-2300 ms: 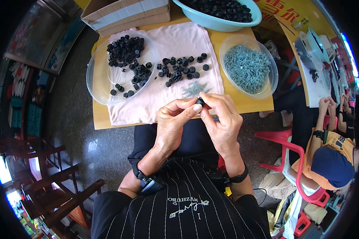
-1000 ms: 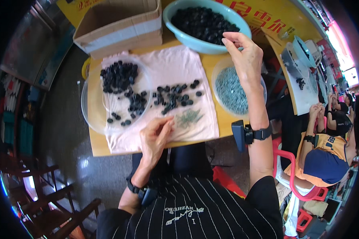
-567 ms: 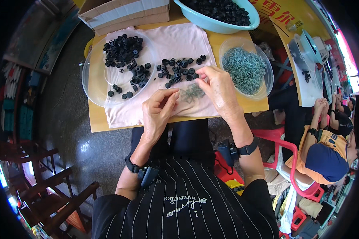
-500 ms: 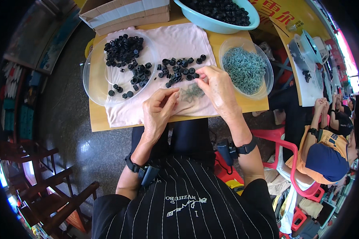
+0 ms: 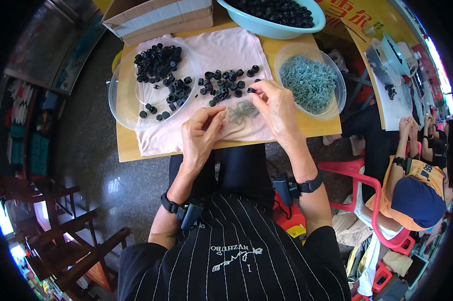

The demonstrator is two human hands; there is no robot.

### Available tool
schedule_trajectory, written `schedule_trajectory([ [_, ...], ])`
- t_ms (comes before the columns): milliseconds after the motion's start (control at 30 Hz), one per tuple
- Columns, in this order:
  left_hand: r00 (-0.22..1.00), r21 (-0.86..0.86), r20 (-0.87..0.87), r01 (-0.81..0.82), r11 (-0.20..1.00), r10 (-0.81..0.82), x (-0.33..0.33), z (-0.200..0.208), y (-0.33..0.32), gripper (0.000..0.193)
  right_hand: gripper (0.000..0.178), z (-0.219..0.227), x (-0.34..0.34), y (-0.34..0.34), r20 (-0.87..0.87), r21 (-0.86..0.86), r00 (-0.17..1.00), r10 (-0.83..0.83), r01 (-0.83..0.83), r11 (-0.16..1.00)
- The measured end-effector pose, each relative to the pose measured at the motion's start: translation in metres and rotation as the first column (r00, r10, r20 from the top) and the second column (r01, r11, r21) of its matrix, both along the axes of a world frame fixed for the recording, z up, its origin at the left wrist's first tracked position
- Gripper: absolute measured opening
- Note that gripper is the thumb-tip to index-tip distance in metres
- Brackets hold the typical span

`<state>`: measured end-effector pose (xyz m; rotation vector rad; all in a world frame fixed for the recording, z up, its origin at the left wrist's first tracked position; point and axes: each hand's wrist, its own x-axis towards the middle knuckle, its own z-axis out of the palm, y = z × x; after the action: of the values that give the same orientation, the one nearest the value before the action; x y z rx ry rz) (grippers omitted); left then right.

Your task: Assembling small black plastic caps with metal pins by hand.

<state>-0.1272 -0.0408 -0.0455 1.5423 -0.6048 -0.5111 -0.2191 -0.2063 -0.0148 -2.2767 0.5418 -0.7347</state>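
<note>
R hand (image 5: 278, 111) fingers pinching blk cap (image 5: 251, 91); L hand (image 5: 200, 138) fingers pressed tog., nr loose screws (image 5: 242, 112).

One table (image 5: 319, 126) is bearing one cloth (image 5: 226, 45), one carton (image 5: 171, 27), one blue basin (image 5: 266, 29) and two clear bowls (image 5: 120, 103) (image 5: 342, 94). Two hands (image 5: 199, 138) (image 5: 276, 108) are showing; the black caps (image 5: 159, 59) and screws (image 5: 307, 83) are running past counting.

Prob. a small assembly wkshp: blk parts (image 5: 157, 61) and screws (image 5: 307, 83) lay in bulk on a wooden table (image 5: 323, 128), a co-worker (image 5: 417, 198) sat near a 2nd table (image 5: 358, 36) w/ similar tubs (image 5: 400, 65), red plastic stools (image 5: 382, 277) stood about.
</note>
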Motion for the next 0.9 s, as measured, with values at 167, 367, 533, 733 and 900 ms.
schedule_trajectory([
  [167,0.999,0.013,-0.031,0.023,1.000,-0.023,0.001,0.002,0.005,0.019,0.012,0.009,-0.028,0.013,-0.039,-0.010,0.998,-0.058,0.058,0.998],
  [367,0.810,0.067,0.582,0.034,0.997,-0.067,0.009,0.033,-0.020,0.013,0.016,0.000,-0.059,0.024,-0.136,-0.173,0.977,-0.165,0.141,0.975],
  [533,0.580,0.184,0.802,-0.010,0.983,-0.144,0.022,0.037,-0.056,0.014,0.019,0.001,-0.061,0.028,-0.135,-0.082,0.982,-0.129,0.119,0.990],
  [733,0.531,0.317,0.823,-0.133,0.939,-0.202,0.028,0.028,-0.075,0.014,0.018,-0.001,-0.056,0.024,-0.138,-0.095,0.983,-0.120,0.108,0.990],
  [900,0.558,0.302,0.805,-0.097,0.948,-0.199,0.031,0.025,-0.076,0.013,0.018,0.007,-0.030,0.017,-0.055,-0.139,0.990,-0.129,0.121,0.983],
])
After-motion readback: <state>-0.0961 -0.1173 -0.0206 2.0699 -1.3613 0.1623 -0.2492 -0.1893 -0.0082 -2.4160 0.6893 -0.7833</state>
